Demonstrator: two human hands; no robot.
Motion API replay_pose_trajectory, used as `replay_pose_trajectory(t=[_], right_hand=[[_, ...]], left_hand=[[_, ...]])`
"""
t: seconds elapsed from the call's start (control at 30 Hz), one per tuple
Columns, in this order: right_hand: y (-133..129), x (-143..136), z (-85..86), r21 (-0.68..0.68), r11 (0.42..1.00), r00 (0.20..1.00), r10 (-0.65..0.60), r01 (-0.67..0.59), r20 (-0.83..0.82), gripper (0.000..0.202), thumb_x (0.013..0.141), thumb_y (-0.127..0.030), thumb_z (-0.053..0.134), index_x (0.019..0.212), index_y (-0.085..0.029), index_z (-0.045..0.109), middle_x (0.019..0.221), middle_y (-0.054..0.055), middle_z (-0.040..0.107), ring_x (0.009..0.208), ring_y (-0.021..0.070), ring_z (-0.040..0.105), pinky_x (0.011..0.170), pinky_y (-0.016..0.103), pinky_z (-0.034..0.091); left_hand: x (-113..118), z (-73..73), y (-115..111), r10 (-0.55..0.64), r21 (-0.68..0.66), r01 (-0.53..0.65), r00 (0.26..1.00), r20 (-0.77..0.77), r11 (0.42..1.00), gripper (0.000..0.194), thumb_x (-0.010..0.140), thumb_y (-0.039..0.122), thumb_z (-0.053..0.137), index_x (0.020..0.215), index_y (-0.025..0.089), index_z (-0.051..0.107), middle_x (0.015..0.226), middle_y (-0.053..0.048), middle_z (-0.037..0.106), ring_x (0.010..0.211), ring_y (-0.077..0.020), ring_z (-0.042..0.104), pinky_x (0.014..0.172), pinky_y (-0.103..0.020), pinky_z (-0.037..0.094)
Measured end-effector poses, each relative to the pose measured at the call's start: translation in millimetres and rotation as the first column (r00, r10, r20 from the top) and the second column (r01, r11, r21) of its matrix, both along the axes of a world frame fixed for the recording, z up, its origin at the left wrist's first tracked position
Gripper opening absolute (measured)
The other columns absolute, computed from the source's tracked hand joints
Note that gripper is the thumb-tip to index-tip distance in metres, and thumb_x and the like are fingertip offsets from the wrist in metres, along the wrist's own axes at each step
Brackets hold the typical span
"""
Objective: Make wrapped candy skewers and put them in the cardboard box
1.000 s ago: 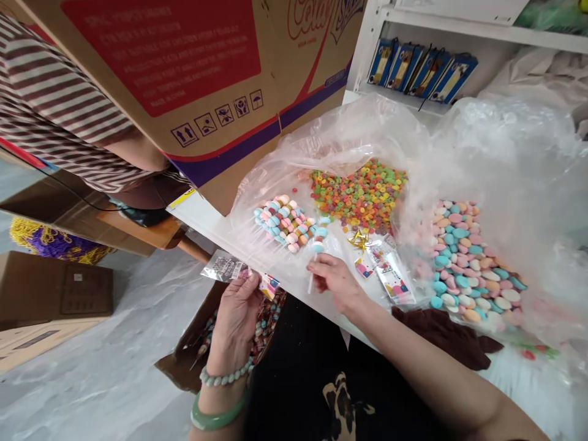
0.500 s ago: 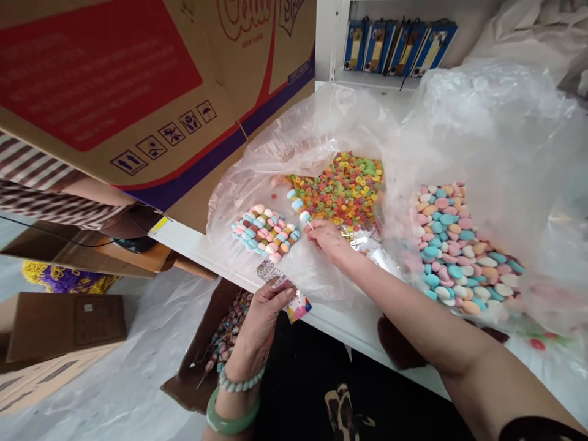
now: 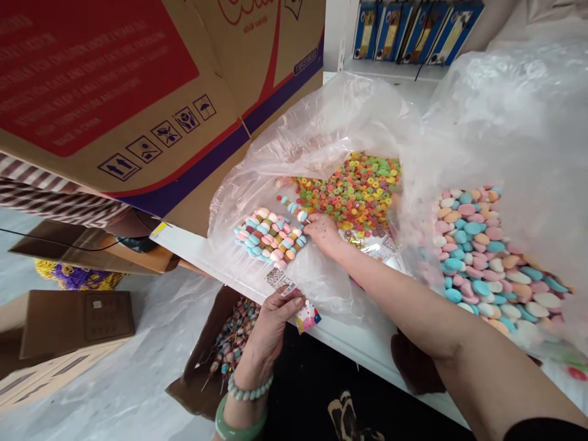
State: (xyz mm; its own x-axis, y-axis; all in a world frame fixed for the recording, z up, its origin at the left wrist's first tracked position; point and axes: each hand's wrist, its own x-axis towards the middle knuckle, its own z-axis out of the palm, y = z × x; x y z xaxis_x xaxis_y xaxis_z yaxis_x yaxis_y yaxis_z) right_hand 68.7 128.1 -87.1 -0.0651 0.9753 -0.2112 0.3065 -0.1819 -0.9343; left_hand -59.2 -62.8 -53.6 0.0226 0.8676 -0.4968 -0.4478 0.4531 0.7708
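My right hand pinches the end of a candy skewer, a stick threaded with white and blue sweets. The skewer points away to the left, just above a pile of similar candy skewers lying side by side on clear plastic. Nearer the table edge, my left hand is closed on a small printed wrapper, with its white label end poking out towards the pile. A beaded bracelet and a green bangle circle the left wrist.
Ring-shaped sweets and pastel oval sweets lie in large clear plastic bags. A big cardboard carton stands at left. Below the white table edge, an open box holds finished-looking skewers. A person's striped sleeve shows behind the carton.
The skewer in my right hand has tilted flatter and come closer to the pile. My left hand keeps its hold on the wrapper. The camera view has shifted slightly.
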Motion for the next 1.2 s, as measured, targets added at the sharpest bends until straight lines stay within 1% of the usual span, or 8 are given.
replay_pose_trajectory(t=[0.1,0.23,0.37,0.47,0.57,0.73,0.97,1.2], right_hand=[[-2,-1,4.9,0.005,1.000,0.998,-0.010,0.010,0.061,0.005,0.055,-0.020,0.059,0.053,-0.019,0.055,0.049,-0.008,0.043,0.054,0.0093,0.038,0.051,0.024,0.023],[-16,2,19.0,0.012,0.993,0.985,-0.119,0.121,-0.128,0.009,0.055,-0.026,0.059,0.058,-0.018,0.059,0.056,-0.006,0.049,0.058,0.0102,0.043,0.055,0.023,0.030],[-63,18,45.2,0.018,0.992,0.957,-0.118,0.127,-0.267,0.015,0.057,-0.031,0.063,0.063,-0.018,0.060,0.057,-0.006,0.049,0.058,0.0109,0.042,0.055,0.023,0.030],[-115,31,58.2,0.002,0.998,0.967,-0.057,0.059,-0.247,0.013,0.062,-0.031,0.063,0.062,-0.019,0.059,0.062,-0.004,0.054,0.060,0.0127,0.047,0.055,0.024,0.034],[-158,38,55.2,-0.024,0.998,0.989,-0.059,0.056,-0.136,0.015,0.068,-0.033,0.060,0.060,-0.020,0.057,0.060,-0.004,0.053,0.059,0.0131,0.047,0.056,0.025,0.034],[-189,40,37.7,0.147,0.985,0.990,-0.102,0.088,0.092,0.017,0.075,-0.032,0.058,0.063,-0.020,0.058,0.056,-0.005,0.046,0.057,0.0119,0.042,0.057,0.025,0.033],[-205,74,49.2,0.311,0.950,0.982,-0.085,0.029,0.168,0.026,0.088,-0.035,0.049,0.085,-0.021,0.071,0.067,0.000,0.064,0.064,0.0162,0.058,0.062,0.026,0.043],[-234,95,46.5,0.509,0.847,0.894,-0.099,-0.156,0.438,0.022,0.094,-0.025,0.050,0.093,-0.022,0.072,0.084,0.004,0.074,0.073,0.0169,0.068,0.066,0.025,0.046]], left_hand=[[-1,-1.1,0,0.033,-0.007,-0.033,0.997,0.063,0.999,0.019,0.059,0.024,0.087,0.069,0.014,0.074,0.065,-0.001,0.067,0.060,-0.0099,0.059,0.064,-0.021,0.049],[-3,4.0,1,0.109,-0.043,-0.102,0.963,0.246,0.994,0.019,0.061,0.022,0.086,0.068,0.013,0.070,0.070,-0.003,0.069,0.063,-0.0123,0.063,0.066,-0.024,0.053],[1,14.4,7,0.161,-0.105,-0.126,0.869,0.467,0.986,0.008,0.076,0.016,0.074,0.074,0.014,0.066,0.109,-0.010,0.071,0.101,-0.0256,0.068,0.086,-0.037,0.057],[13,18.0,12,0.150,-0.107,-0.109,0.820,0.552,0.988,0.005,0.084,0.014,0.064,0.088,0.014,0.067,0.119,-0.011,0.069,0.113,-0.0278,0.064,0.099,-0.049,0.051],[29,16.5,12,0.153,-0.081,-0.129,0.830,0.537,0.988,0.020,0.084,0.010,0.062,0.104,0.014,0.067,0.110,-0.009,0.071,0.104,-0.0222,0.067,0.104,-0.047,0.047],[45,11.0,-1,0.197,-0.022,-0.209,0.874,0.444,0.978,0.020,0.077,0.000,0.065,0.092,0.012,0.069,0.095,-0.007,0.074,0.094,-0.0150,0.069,0.099,-0.027,0.049],[16,14.9,-2,0.315,-0.073,-0.310,0.879,0.357,0.948,0.007,0.085,0.008,0.059,0.082,0.011,0.064,0.099,-0.014,0.073,0.095,-0.0251,0.071,0.091,-0.043,0.056],[1,12.2,-3,0.293,0.160,-0.367,0.887,0.357,0.916,0.006,0.083,0.016,0.064,0.087,0.013,0.068,0.115,-0.015,0.071,0.109,-0.0270,0.066,0.096,-0.040,0.053]])
